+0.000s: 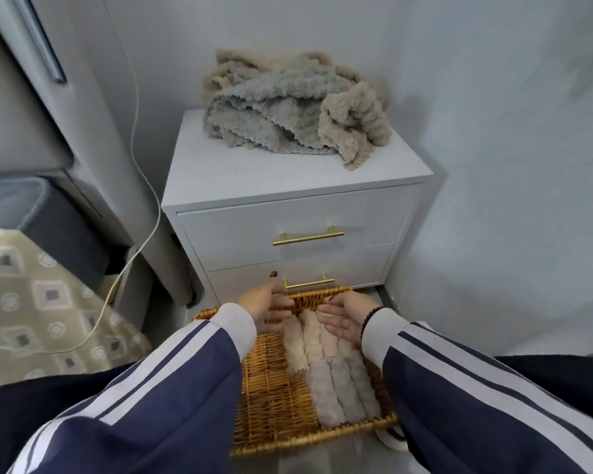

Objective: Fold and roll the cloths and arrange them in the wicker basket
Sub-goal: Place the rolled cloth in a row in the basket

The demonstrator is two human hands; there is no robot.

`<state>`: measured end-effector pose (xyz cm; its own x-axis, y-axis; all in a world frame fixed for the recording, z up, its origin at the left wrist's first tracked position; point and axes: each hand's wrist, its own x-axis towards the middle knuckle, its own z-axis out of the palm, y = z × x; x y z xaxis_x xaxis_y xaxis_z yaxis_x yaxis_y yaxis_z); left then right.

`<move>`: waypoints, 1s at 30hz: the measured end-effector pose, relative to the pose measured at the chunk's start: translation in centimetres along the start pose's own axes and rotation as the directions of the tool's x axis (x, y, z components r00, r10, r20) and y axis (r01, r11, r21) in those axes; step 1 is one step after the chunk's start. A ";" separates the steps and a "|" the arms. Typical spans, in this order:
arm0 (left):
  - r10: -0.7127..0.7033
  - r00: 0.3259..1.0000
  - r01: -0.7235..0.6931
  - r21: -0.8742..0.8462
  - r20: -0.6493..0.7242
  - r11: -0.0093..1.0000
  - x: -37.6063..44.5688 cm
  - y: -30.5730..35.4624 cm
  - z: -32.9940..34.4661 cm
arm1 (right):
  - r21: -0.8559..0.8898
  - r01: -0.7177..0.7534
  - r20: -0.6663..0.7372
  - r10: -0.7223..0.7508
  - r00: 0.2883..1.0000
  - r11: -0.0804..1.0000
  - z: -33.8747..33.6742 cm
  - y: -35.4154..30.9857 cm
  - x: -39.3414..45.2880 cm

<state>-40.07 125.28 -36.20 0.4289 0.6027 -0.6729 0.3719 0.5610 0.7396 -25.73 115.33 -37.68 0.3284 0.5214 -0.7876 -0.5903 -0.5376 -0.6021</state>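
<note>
Head view looks down at a wicker basket (271, 398) at 6 o'clock, on the floor in front of a white nightstand (288, 172). Rolled cloths (329, 364) lie side by side in the right half of the basket, running from the far rim toward the near rim. They are cream at the far end and gray at the near end. How many rolls there are is hard to tell. The left half of the basket shows bare wicker.

Both hands are over the far end of the basket. The left hand (266, 304) is at 11 o'clock from the rolls, with its fingers loose and spread, and its palm turned toward the other hand. It holds nothing. The right hand (344, 316) is at 1 o'clock from the rolls, palm turned in, fingers a little bent. It holds nothing too. Whether it touches the top of the rolls I cannot tell. A dark bead bracelet (370, 318) sits on the right wrist. Both arms wear blue sleeves (172, 378) with white stripes.

A loose pile of fluffy cloths (288, 111), tan and gray, sits on top of the nightstand at 12 o'clock. The nightstand has two drawers with gold handles (307, 237). A white cable (144, 186) hangs down at 10 o'clock. A patterned bedspread (42, 302) is at 9 o'clock.
</note>
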 end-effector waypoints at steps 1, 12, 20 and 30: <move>0.023 1.000 -0.023 0.007 -0.002 1.000 -0.8 0.7 0.1 | -0.001 0.030 0.015 -0.030 0.999 1.000 0.1 -0.9 -0.9; 0.252 0.965 -0.256 0.065 0.068 0.964 -8.8 7.7 1.0 | -0.037 0.293 0.108 -0.288 0.952 0.955 1.0 -8.3 -10.1; 0.403 0.913 -0.401 -0.045 0.056 0.915 -10.7 11.5 0.9 | 0.057 0.397 0.155 -0.401 0.903 0.916 2.1 -12.6 -13.1; 0.481 0.875 -0.477 -0.245 -0.051 0.844 -8.4 16.4 -0.7 | 0.137 0.478 0.011 -0.484 0.875 0.868 5.5 -17.2 -10.5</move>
<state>-38.21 129.80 -18.40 0.5126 0.8260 -0.2344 -0.0924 0.3244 0.9414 -23.12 122.73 -18.37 0.5649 0.7235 -0.3967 -0.4561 -0.1269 -0.8808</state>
